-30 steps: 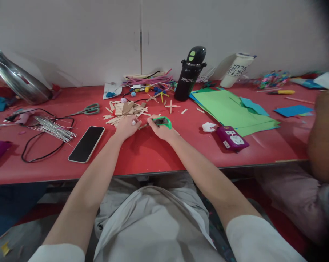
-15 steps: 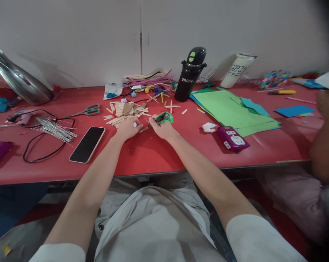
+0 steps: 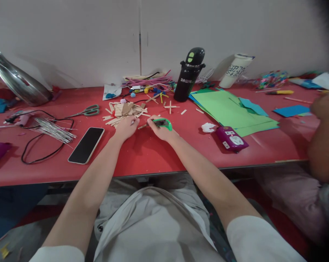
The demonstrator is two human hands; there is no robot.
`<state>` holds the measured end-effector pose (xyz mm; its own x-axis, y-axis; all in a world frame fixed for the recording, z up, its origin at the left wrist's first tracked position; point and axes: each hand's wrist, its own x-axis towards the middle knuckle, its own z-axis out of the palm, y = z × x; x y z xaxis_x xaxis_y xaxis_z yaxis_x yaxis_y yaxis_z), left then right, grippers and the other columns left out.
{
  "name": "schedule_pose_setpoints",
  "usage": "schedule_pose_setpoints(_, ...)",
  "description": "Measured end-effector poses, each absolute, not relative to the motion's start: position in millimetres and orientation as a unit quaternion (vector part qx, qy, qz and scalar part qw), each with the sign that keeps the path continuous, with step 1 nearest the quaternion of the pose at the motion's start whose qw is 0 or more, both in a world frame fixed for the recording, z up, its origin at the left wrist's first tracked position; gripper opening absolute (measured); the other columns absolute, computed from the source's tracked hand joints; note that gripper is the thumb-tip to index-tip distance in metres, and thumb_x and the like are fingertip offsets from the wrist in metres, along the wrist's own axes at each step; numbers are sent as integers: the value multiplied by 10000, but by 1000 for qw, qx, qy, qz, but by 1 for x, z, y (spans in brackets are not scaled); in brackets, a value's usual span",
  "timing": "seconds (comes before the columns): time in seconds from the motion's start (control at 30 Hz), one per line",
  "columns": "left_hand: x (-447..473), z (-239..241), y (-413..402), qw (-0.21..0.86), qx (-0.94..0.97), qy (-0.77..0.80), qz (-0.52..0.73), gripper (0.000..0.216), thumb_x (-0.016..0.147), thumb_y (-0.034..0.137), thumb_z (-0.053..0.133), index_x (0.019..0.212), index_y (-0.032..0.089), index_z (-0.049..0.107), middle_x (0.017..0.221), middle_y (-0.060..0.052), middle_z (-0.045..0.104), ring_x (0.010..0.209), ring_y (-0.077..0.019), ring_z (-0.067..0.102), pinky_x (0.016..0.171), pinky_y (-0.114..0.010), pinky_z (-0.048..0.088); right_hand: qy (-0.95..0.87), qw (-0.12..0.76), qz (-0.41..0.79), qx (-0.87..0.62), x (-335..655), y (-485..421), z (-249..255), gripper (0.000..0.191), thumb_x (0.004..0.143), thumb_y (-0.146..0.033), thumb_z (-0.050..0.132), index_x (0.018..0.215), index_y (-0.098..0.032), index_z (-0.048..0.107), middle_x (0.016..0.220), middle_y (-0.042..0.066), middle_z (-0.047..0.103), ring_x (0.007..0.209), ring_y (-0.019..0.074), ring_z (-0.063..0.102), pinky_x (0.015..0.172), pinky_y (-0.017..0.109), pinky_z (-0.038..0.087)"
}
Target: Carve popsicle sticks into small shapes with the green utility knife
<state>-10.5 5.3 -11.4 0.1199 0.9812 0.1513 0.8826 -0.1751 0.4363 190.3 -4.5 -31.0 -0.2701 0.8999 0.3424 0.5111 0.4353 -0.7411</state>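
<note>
My right hand (image 3: 162, 132) is closed around green-handled scissors (image 3: 167, 123); their tip points left, toward my other hand. My left hand (image 3: 125, 128) is closed with its fingertips together, and a small pale bit shows at them, too small to name. It rests at the near edge of a pile of wooden sticks (image 3: 115, 109), with pieces of brown cardboard (image 3: 127, 108) on top. Just behind my right hand lie sticks joined in a cross (image 3: 170, 106). A narrow gap separates my two hands.
A phone (image 3: 86, 145), grey scissors (image 3: 92, 110) and a bundle of wires (image 3: 53, 130) lie left. Behind stands a black bottle (image 3: 184, 83). Right are green paper sheets (image 3: 221, 105), a purple box (image 3: 231, 139), crumpled white paper (image 3: 208, 127) and another person's arm (image 3: 324, 142).
The scissors in my right hand have turned slightly, with their tip more visible now. My left fingertips have drawn back a little from them. The view has shifted slightly.
</note>
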Motion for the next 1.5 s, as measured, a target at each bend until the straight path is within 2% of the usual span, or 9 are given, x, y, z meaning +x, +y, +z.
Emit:
schedule_pose_setpoints(0.1, -10, -10, 4, 120, 738, 627, 218, 357, 981, 430, 419, 911, 202, 685, 942, -97, 736, 899, -255, 663, 734, -342, 431, -756, 383, 255, -466, 189, -4, -32, 358, 978, -555, 432, 904, -246, 597, 810, 17, 653, 814, 207, 622, 796, 325, 478)
schedule_pose_setpoints(0.33, -10, -9, 4, 123, 732, 629, 230, 332, 964, 413, 444, 907, 199, 692, 967, -101, 745, 937, -262, 676, 787, -350, 459, -740, 388, 253, -487, 190, -1, -34, 380, 998, -480, 376, 777, -244, 576, 761, 40, 650, 806, 238, 630, 806, 372, 506)
schedule_pose_setpoints(0.57, -11, -8, 4, 125, 729, 635, 224, 350, 964, 439, 449, 943, 206, 710, 1006, -104, 759, 983, -267, 677, 822, -359, 477, -755, 387, 245, -469, 188, -8, -28, 354, 977, -549, 426, 916, -247, 598, 856, 22, 674, 851, 213, 638, 828, 337, 485)
schedule_pose_setpoints(0.9, -9, -8, 3, 124, 727, 638, 220, 342, 955, 433, 463, 923, 205, 716, 989, -97, 757, 984, -263, 676, 854, -357, 481, -746, 380, 239, -491, 189, -3, -31, 360, 976, -476, 363, 801, -244, 574, 734, 43, 615, 800, 249, 627, 832, 391, 496)
schedule_pose_setpoints(1.1, -10, -7, 2, 124, 727, 638, 220, 333, 956, 427, 460, 938, 209, 711, 1003, -97, 757, 983, -263, 679, 846, -358, 478, -758, 380, 235, -475, 187, -8, -29, 391, 987, -558, 378, 921, -243, 601, 918, 44, 688, 916, 223, 642, 856, 336, 479)
schedule_pose_setpoints(1.33, -9, -6, 3, 124, 727, 640, 215, 335, 955, 428, 463, 897, 207, 708, 967, -104, 754, 960, -267, 676, 834, -363, 477, -752, 374, 225, -495, 188, -4, -29, 372, 1003, -499, 378, 827, -251, 593, 775, 46, 648, 856, 251, 634, 851, 383, 492)
schedule_pose_setpoints(1.5, -10, -8, 3, 124, 725, 643, 215, 337, 955, 439, 462, 927, 216, 714, 963, -93, 754, 951, -264, 675, 819, -360, 476, -754, 376, 223, -490, 187, -6, -31, 388, 1007, -522, 378, 890, -245, 623, 902, 61, 696, 939, 246, 653, 888, 370, 493)
